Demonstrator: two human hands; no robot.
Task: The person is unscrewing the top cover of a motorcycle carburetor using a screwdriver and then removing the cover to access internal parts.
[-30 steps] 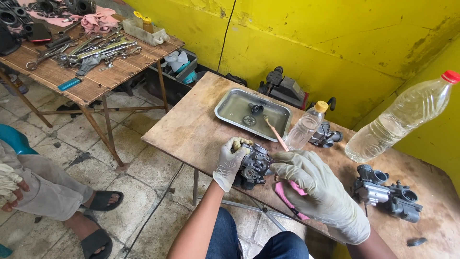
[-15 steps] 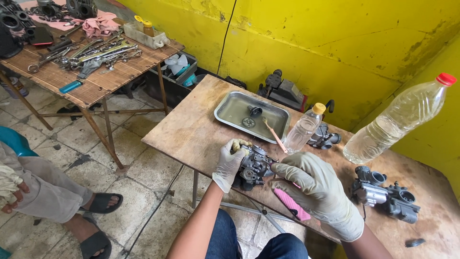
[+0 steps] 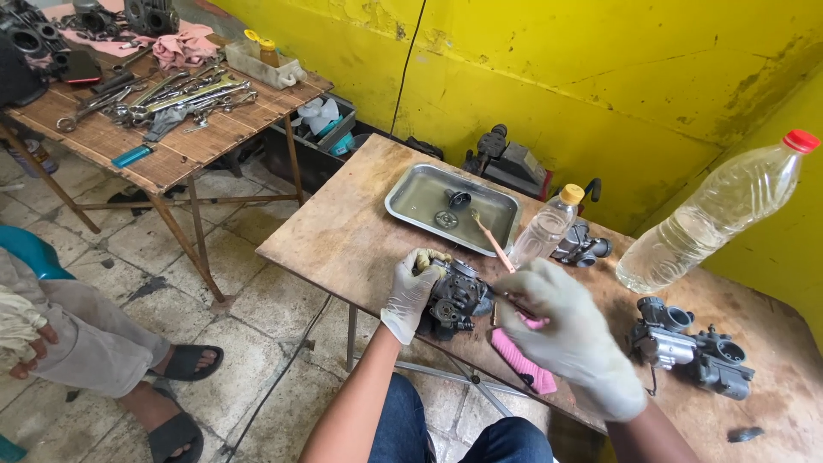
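Yellow walls are backing a worn wooden tabletop (image 3: 343, 236). Near its front edge, the gloved left hand (image 3: 410, 291) is clasping a dark grey metal carburettor (image 3: 459, 298) from its left side; the gloved right hand (image 3: 570, 339), immediately right, is closing on a thin tool whose tip is aiming leftward at it.

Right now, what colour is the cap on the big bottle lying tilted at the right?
Red. The cap tops the large clear bottle, seen in the head view.
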